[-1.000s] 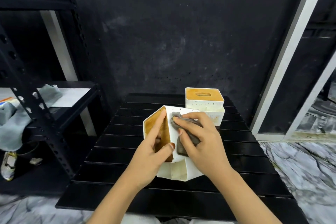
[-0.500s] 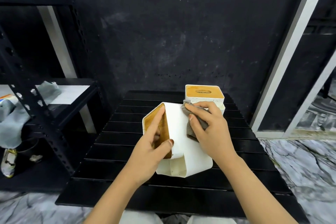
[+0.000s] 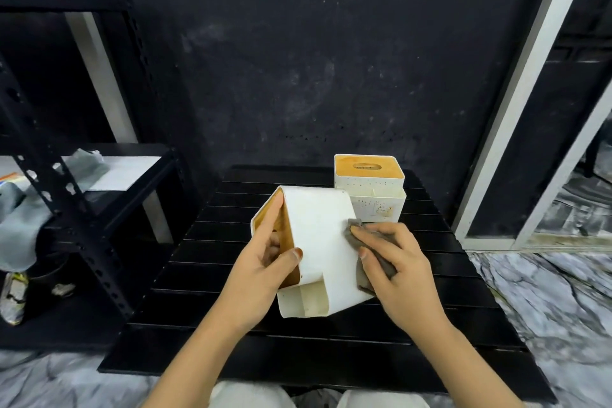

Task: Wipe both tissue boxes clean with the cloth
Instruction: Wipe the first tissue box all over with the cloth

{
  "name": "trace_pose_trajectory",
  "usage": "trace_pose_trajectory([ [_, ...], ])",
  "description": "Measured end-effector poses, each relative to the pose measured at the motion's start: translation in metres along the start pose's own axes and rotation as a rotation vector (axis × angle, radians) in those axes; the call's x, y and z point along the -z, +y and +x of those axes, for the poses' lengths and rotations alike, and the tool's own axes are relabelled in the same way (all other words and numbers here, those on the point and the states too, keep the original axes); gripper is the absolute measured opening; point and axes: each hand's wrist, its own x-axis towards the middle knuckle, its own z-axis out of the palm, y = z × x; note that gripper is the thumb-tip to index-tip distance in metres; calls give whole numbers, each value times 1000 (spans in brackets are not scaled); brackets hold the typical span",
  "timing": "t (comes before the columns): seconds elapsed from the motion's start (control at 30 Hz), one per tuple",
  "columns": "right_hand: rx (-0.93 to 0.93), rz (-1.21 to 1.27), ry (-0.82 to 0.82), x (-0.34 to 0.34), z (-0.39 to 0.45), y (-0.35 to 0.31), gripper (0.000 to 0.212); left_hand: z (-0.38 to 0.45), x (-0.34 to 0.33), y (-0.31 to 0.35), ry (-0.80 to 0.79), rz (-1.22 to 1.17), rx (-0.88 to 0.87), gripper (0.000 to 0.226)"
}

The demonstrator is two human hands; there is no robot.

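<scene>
So off to my left there's a black metal shelf rack (image 3: pixel 76 209) with a grey rag (image 3: pixel 20 222) slumped over it and some white sheet lying flat on the shelf; nothing sits between me and the boxes, the only thing crowding the one I'm holding is the second tissue box (image 3: pixel 371 189), standing upright right behind it at the far side of the bench, wooden lid with its slot facing up, speckled with little dirt spots on the white sides; the tissue box I'm working on (image 3: pixel 319 242) is tipped on its side in the middle of the black slatted bench (image 3: pixel 331 341), wooden lid facing left; my left hand (image 3: pixel 261 268) grips that lid end, forefinger along the top edge, thumb hooked over the near edge; my right hand (image 3: pixel 397 268) has the grey cloth (image 3: pixel 371 248) bunched under curled fingers, pressed against the box's right edge; behind is a scuffed black wall, a white-framed doorway on the right, marble-look floor (image 3: pixel 546 291) around
</scene>
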Motion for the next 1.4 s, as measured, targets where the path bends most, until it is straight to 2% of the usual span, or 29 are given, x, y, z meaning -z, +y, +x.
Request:
trace_pose_trajectory([
  [0.23,220,-172,-70,-4,-9,-24,29,-3,-2,5,-13,10,-1,74],
  [0.4,116,-106,-26,0,-7,-11,32,-3,2,5,-6,-8,17,73],
  [0.63,251,-113,-90,-9,-13,-39,29,-2,-2,9,-63,-46,12,70],
  [0.8,231,-109,-82,0,-11,-28,28,0,0,7,-52,-40,32,72],
  [0.93,277,-121,-136,-2,-11,-37,29,1,0,4,-49,-44,34,71],
  [1.17,106,-16,-70,0,0,-19,34,0,-3,7,-22,-47,38,73],
  [1.4,129,32,-40,-19,33,-45,30,-3,-11,14,-66,-31,5,75],
])
